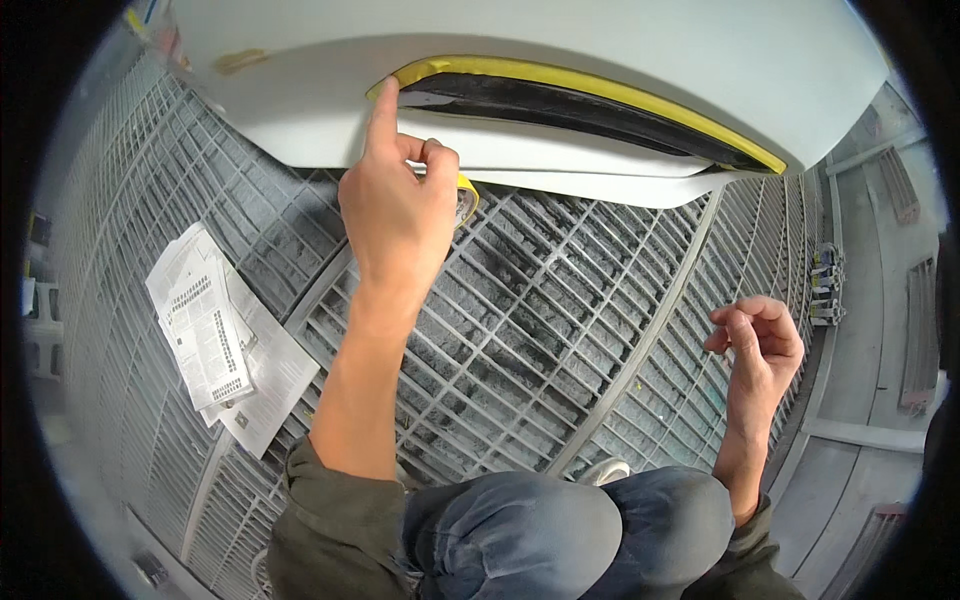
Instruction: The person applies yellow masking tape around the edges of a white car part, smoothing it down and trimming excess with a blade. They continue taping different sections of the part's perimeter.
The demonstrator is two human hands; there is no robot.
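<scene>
My left hand [401, 180] reaches up to a white car body panel [300, 97], its index fingertip touching the left end of a strip of yellow masking tape [585, 82]. The tape runs along the upper edge of a long black recess [540, 109] in the panel. A roll of yellow tape [468, 201] is held at the palm side of this hand, partly hidden by it. My right hand [757, 345] is raised over the grating at the right, fingers curled and thumb near the index finger; whether anything small is between them I cannot tell.
Printed paper sheets [217, 330] lie on the metal floor grating [510, 322] at the left. Beyond the grating, along the right side, are pale floor panels [847, 375] and a row of small metal fittings [827, 285]. My bent knees are at the bottom. A brownish patch marks the panel's upper left.
</scene>
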